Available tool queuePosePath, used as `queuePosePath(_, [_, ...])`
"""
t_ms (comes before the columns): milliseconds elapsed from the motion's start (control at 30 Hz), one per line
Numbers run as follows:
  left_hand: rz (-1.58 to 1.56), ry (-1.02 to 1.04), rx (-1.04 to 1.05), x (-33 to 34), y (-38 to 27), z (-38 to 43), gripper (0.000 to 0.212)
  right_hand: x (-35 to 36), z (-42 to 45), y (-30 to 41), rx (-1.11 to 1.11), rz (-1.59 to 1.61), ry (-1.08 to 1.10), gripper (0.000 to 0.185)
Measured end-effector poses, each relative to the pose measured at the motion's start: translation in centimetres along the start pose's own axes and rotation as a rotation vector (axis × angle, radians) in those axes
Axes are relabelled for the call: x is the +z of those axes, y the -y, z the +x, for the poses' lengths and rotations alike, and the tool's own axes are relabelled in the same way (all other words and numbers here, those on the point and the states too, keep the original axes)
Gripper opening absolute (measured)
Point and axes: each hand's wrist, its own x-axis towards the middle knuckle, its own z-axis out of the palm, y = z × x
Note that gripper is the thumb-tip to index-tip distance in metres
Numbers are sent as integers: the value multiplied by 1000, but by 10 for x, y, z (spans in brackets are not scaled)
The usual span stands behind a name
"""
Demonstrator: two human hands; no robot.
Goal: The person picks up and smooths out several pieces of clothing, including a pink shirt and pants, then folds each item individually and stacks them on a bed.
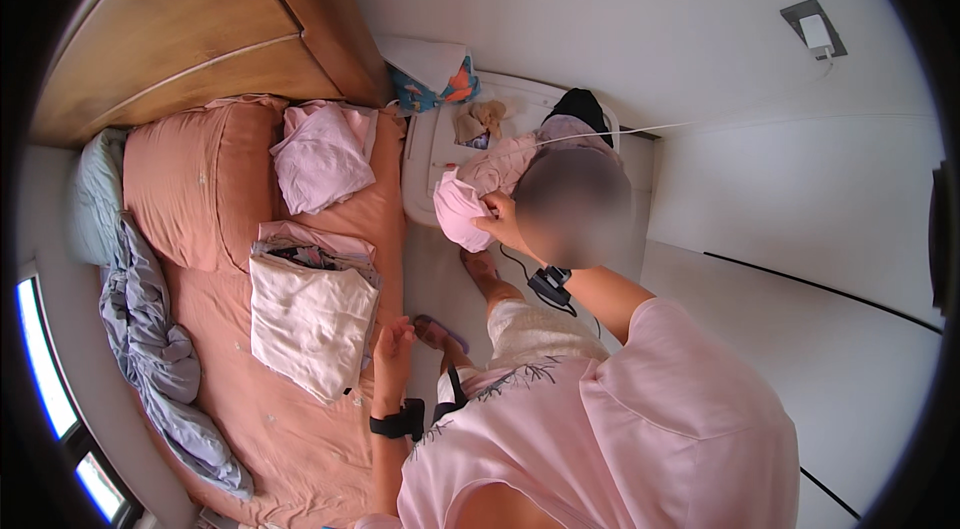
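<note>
My right hand [508, 227] pinches a pink cupped garment [460, 212], which looks like a bra, between thumb and fingers. It is held up in front of a white lidded storage box [424, 184]. A dusty-pink cloth [499, 167] lies on the box behind it. Near the bed's edge, my left hand [393, 353] holds nothing, its fingers loosely bent. Beside it on the bed is a folded stack of clothes with a cream garment [311, 319] on top. A lilac-pink folded garment [322, 158] lies farther up. A blurred patch hides part of the box's right side.
Beige cloth items [480, 120], a black item [579, 109] and a patterned bag [431, 90] sit on the box. The bed [300, 454] bears an orange pillow [199, 184] and a grey quilt [150, 334]. A white charging cable [645, 129] crosses above the box from the wall charger [814, 32].
</note>
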Motion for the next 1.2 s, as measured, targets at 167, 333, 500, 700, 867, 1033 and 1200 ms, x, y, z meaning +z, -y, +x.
queuePosePath(167, [-107, 68, 71, -11, -27, -3, 31, -6, -55, 118, -184, -53, 221, 29])
queuePosePath(333, [-819, 326, -20, -37, -54, -26, 80, 43, -107, 210, -786, -166, 470, 24])
queuePosePath(500, [-1097, 165, -12, -81, -43, -49, 75, 102, -135, 222, -1040, -76, 766, 23])
queuePosePath(700, [-1007, -43, 147, -122, -71, -90, 38, 124, -134, 232, -906, -186, 735, 38])
queuePosePath(867, [-833, 6, 190, -131, -68, -97, 44, 136, -132, 231, -878, -315, 589, 31])
queuePosePath(1033, [-749, -5, 178, -131, -83, -93, 49, 147, -125, 230, -1173, -501, 616, 17])
queuePosePath(1200, [-513, -136, 64, -153, -62, -77, 50, 117, -109, 256, -504, -36, 913, 19])
